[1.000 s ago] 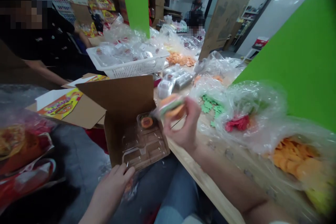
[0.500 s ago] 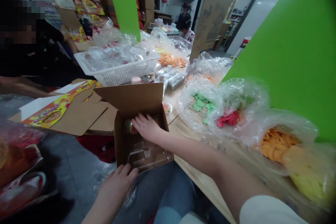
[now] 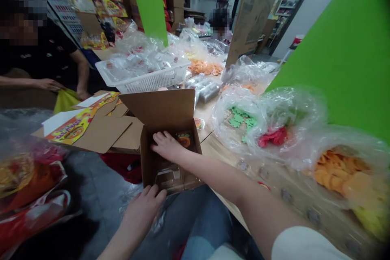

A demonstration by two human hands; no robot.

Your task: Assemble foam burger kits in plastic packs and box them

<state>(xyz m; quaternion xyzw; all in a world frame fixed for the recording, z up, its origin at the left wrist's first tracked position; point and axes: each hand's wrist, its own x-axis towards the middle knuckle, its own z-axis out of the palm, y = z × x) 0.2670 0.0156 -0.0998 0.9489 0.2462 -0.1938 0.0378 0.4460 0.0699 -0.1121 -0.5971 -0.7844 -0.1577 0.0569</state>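
Observation:
An open brown cardboard box point(image 3: 198, 170) sits at the table's edge above my lap, its flap point(image 3: 160, 107) raised at the back. My left hand point(image 3: 149, 201) grips the near left rim, fingers curled over the edge. Inside, my right hand point(image 3: 166, 145) lies palm down at the back left, fingers extended and slightly apart; anything beneath the palm is hidden. To its right shows a small clear-wrapped packet with orange and green colours point(image 3: 183, 140). Clear plastic packaging point(image 3: 169, 176) covers the box's near part.
Flat printed cartons point(image 3: 82, 126) lie left of the box. Behind stands a white basket point(image 3: 149, 81) of clear packs. To the right are plastic bags with green pieces point(image 3: 242, 118), red pieces point(image 3: 272, 136) and orange discs point(image 3: 338, 170). A co-worker point(image 3: 39, 61) holds a yellow bag point(image 3: 65, 99).
My right hand has moved within the box, uncovering the packet at the back right. My left hand stays at the rim. The co-worker's hands and yellow bag have come into sight.

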